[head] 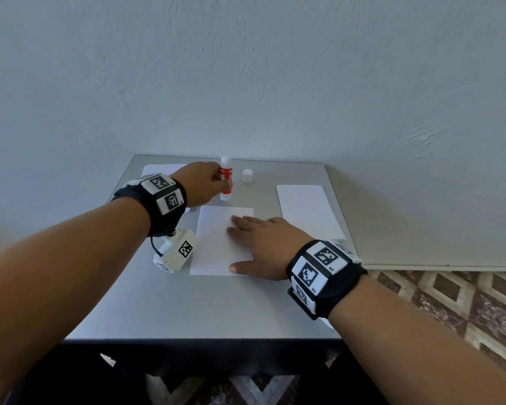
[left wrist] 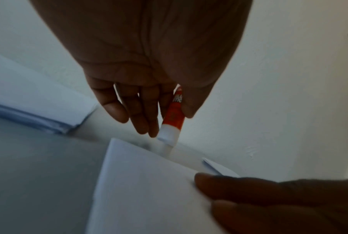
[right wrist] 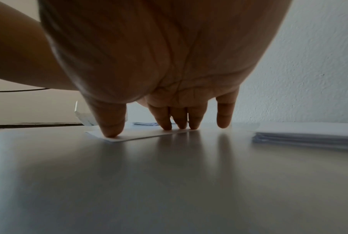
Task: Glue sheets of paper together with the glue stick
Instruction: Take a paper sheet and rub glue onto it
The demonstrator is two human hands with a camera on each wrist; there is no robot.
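Gripping the upright red-and-white plastic glue stick [head: 226,178] beyond the white paper sheet's [head: 214,244] far edge, left hand [head: 200,184] is nearer; flat right hand [head: 263,244] pins it.

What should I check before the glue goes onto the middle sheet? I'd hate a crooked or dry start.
1. Cap off the glue stick: ok, it stands apart on the table.
2. Left hand grips the stick: ok.
3. Right hand presses the middle sheet flat: ok.
4. Glue tip on the paper: not ok.
5. Glue extended: cannot tell.
6. Next sheets at hand: ok.
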